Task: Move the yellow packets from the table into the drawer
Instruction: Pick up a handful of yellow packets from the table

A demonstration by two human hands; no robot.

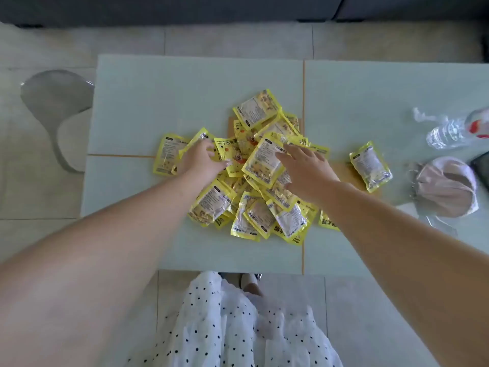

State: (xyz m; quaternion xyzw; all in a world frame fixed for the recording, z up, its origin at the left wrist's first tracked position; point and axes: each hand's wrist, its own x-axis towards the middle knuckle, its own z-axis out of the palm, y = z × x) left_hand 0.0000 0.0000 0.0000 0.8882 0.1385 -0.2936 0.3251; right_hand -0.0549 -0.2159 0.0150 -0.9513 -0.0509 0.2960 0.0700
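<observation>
Many packets: the head view shows a loose heap of yellow packets (254, 176) on the pale table (164, 102), overlapping each other in the middle.
Landmark: the heap; every place below is given from it.
Stray packet: one single packet (370, 165) lies apart, to the right of the heap.
Left hand: the left hand (202, 160) is on the left edge of the heap, fingers curled down among the packets; I cannot tell if it already grips one.
Right hand: the right hand (307, 168) lies flat on top of the heap, fingers spread and relaxed, holding nothing.
Right of the heap: a plastic bottle (449, 131) and a pinkish cloth item (447, 186), well apart.
Drawer: not in view.
Progress: I judge the moving is at its start, the heap looks full.
Risk: the packets are smooth and stacked loosely, so a big two-hand scoop may let some slide off the near table edge to the floor.
Risk two: the stray packet may be forgotten.
</observation>
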